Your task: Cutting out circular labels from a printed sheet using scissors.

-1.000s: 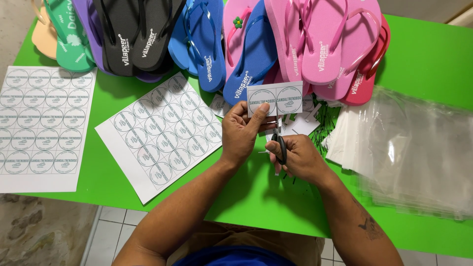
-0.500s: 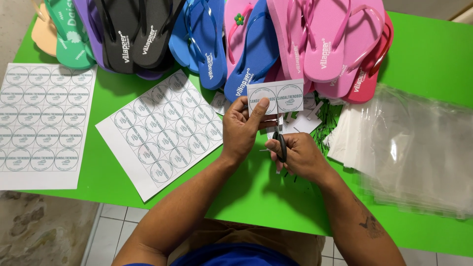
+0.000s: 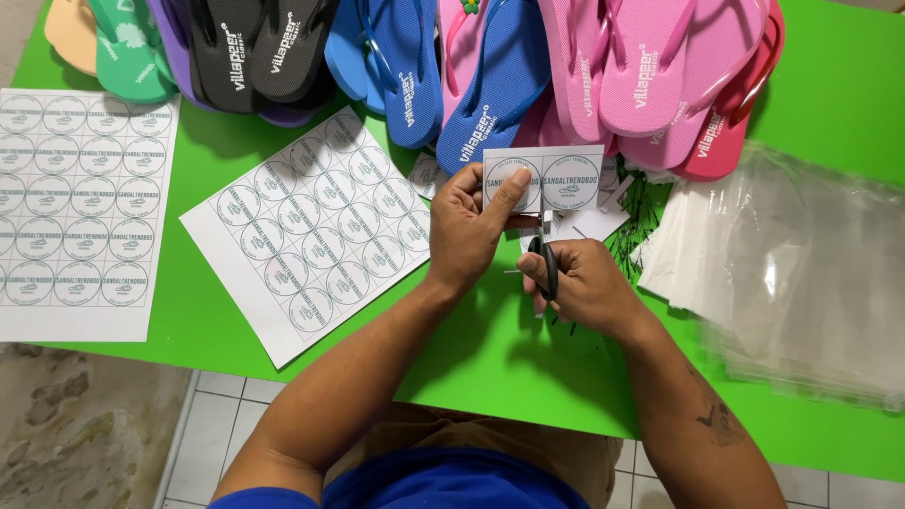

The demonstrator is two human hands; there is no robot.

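My left hand (image 3: 468, 229) pinches a small white paper strip (image 3: 556, 176) printed with two round labels, holding it up over the green table (image 3: 471, 349). My right hand (image 3: 580, 283) grips black-handled scissors (image 3: 547, 264), their blades pointing up at the strip's lower edge between the two labels. Cut label pieces (image 3: 589, 221) lie just beyond the hands.
Two white sheets of round labels lie to the left: one tilted (image 3: 311, 226), one at the table's left edge (image 3: 80, 207). A row of flip-flops, black (image 3: 255, 52), blue (image 3: 471, 85) and pink (image 3: 650, 66), lines the far side. A stack of clear plastic bags (image 3: 792, 273) is on the right.
Both hands stay in nearly the same place. The paper strip remains in my left hand with the scissors at its lower edge.
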